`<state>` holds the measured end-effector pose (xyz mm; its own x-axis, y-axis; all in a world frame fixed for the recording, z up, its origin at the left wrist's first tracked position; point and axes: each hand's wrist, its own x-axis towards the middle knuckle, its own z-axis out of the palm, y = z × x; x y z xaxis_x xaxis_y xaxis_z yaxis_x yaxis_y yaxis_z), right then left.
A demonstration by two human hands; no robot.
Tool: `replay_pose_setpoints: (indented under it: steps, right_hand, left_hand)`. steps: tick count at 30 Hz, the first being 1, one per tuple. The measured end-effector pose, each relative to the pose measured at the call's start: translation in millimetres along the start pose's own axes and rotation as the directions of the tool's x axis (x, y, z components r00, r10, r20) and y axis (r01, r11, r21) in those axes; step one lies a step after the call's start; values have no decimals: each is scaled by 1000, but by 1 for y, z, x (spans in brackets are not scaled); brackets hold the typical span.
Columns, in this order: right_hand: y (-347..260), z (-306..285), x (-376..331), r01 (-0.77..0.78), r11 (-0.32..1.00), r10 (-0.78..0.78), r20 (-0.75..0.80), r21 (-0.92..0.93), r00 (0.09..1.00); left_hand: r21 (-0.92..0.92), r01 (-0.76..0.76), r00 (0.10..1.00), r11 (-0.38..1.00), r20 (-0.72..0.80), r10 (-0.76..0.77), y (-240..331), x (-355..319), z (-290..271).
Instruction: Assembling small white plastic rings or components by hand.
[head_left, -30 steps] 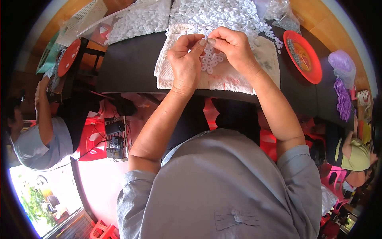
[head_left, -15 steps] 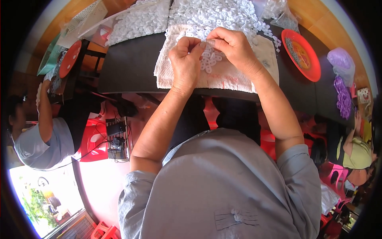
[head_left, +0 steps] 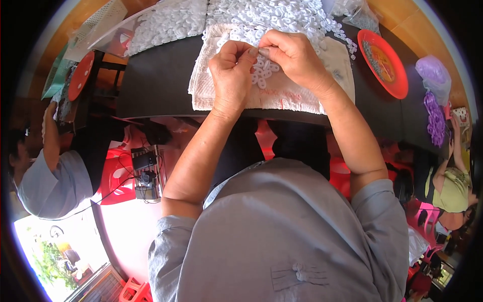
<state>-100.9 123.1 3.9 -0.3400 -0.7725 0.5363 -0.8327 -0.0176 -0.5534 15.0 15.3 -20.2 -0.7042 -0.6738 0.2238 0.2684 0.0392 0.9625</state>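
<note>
My left hand (head_left: 231, 75) and my right hand (head_left: 298, 59) meet fingertip to fingertip over a folded whitish towel (head_left: 211, 90) on the dark table. Thumb and forefinger of each are pinched closed; what sits between them is too small and covered to make out. Just below the fingertips lies a small group of white plastic pieces with holes (head_left: 261, 74), shaped like little rings or links. Behind my hands spreads a big heap of the same white pieces (head_left: 271, 15), reaching onto the towel's far edge.
On the right stands a red plate (head_left: 400, 83) holding small grey metal-looking bits. Past it are a purple-and-white plastic bag (head_left: 432, 71) and a purple linked strand (head_left: 434, 118). A clear plastic bag (head_left: 359, 17) lies at the back. Co-workers sit at left (head_left: 55, 176) and right (head_left: 450, 189).
My hands stay pinched together, with slightly altered finger positions. The whole view has shifted a little. The co-worker at right has a forearm raised higher.
</note>
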Motion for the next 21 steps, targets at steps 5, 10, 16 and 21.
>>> replay_pose_setpoints:
  steps: [5, 10, 16, 21]
  right_hand:
    - [-3, 1, 0, -66, 992, 66, 6, 105, 998]
    - [2, 3, 4, 20, 997, -28, -123, -68, 992]
    - [-5, -5, 0, 96, 887, -91, 34, -452, 995]
    - [-8, -7, -3, 146, 827, -50, 187, -543, 981]
  left_hand:
    - [-45, 12, 1000, 999, 0, -12, 2, 3, 1]
    - [-174, 33, 994, 984, -97, -50, 3, 5, 2]
    - [-180, 34, 993, 983, -102, -53, -1, 6, -1]
    - [-155, 45, 994, 987, -90, -59, -2, 8, -1]
